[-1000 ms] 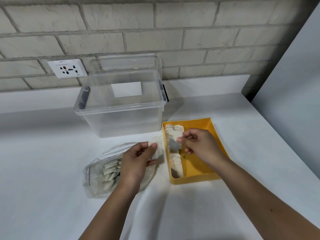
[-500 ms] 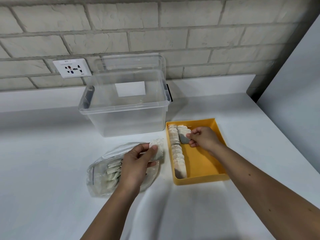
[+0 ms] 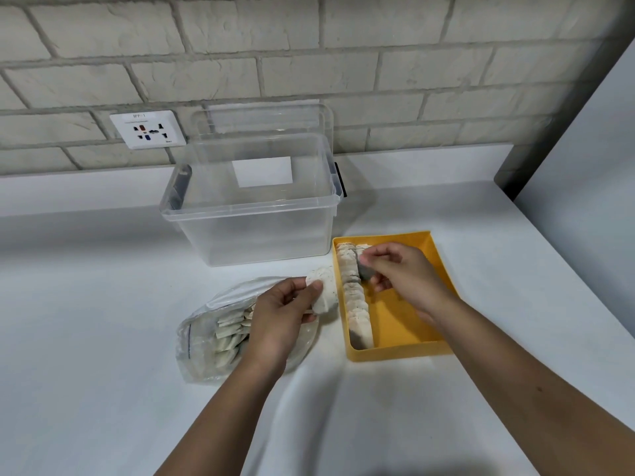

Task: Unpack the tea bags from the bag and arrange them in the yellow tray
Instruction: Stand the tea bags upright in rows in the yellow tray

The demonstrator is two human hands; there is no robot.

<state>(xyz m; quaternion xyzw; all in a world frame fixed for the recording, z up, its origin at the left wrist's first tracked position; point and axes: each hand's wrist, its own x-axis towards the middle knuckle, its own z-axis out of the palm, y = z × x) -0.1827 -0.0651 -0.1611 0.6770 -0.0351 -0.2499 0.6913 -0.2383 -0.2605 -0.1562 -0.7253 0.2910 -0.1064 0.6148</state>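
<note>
The right hand (image 3: pixel 402 280) pinches a tea bag (image 3: pixel 365 271) beside the row (image 3: pixel 359 317) in the tray (image 3: pixel 398 352); a careless nudge could knock that row askew. The left hand (image 3: pixel 278 317) grips a stack (image 3: pixel 323 293) over the bag (image 3: pixel 206 338); bags could slip out.

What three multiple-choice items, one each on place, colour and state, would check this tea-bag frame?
1. Where does the row of tea bags lie in the tray?
A. along its right wall
B. along its left wall
C. across its near end

2. What colour is the tray?
A. yellow
B. blue
C. green

3. What is the left hand doing?
A. lying flat and open
B. curled and empty
C. holding a stack of tea bags

Answers:
1. B, the row hugs the left wall.
2. A, its walls and floor are yellow.
3. C, fingers and thumb curl round the stack.
</note>
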